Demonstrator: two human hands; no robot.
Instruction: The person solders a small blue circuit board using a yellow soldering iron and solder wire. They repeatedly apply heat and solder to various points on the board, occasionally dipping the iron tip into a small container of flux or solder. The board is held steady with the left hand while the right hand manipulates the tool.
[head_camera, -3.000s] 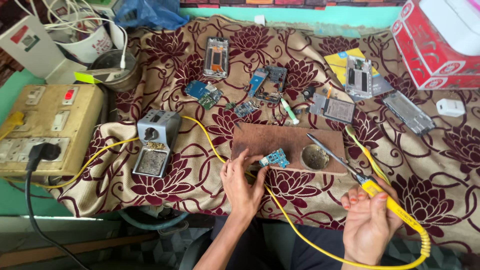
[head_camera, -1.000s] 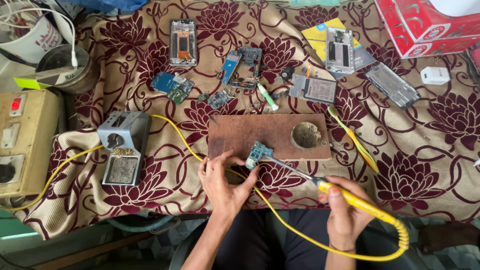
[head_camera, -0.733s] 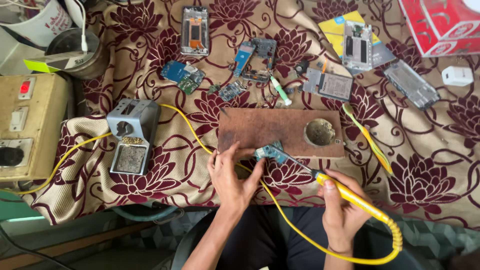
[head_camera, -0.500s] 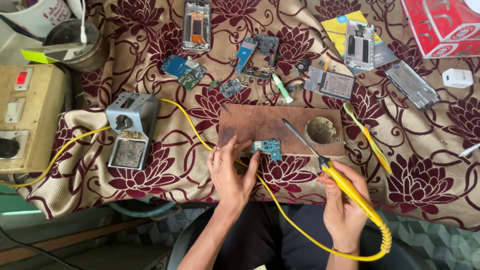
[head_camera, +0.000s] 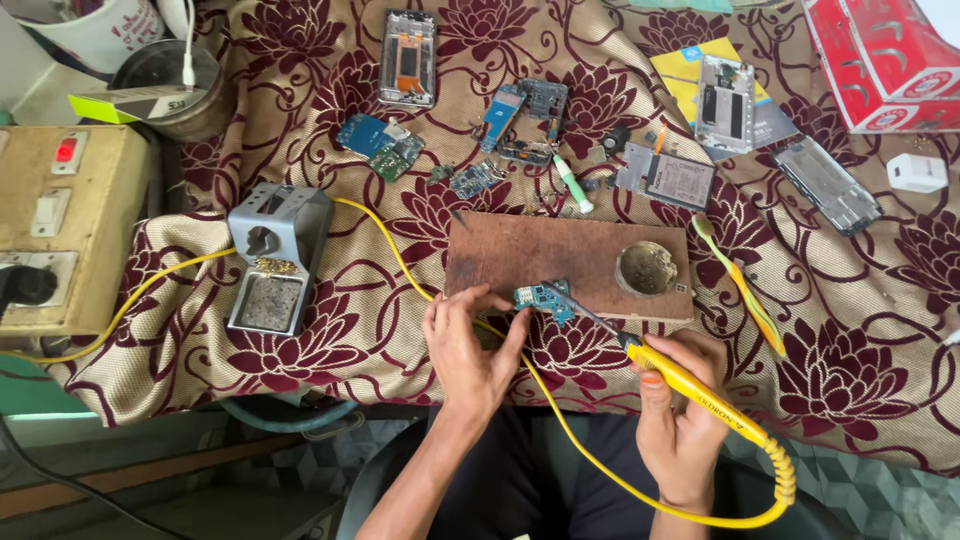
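One small blue circuit board (head_camera: 543, 297) lies at the near edge of a brown wooden board (head_camera: 560, 255) on the flowered cloth (head_camera: 350, 330). The left hand (head_camera: 470, 345) pins it with curled fingertips. The right hand (head_camera: 680, 420) is closed around a yellow soldering iron (head_camera: 690, 385), its tip at the board's right end; the exact contact is too small to make out.

One head camera looks steeply down from above, quite near, with the left hand (head_camera: 468, 345) and right hand (head_camera: 680, 410) at the lower centre.
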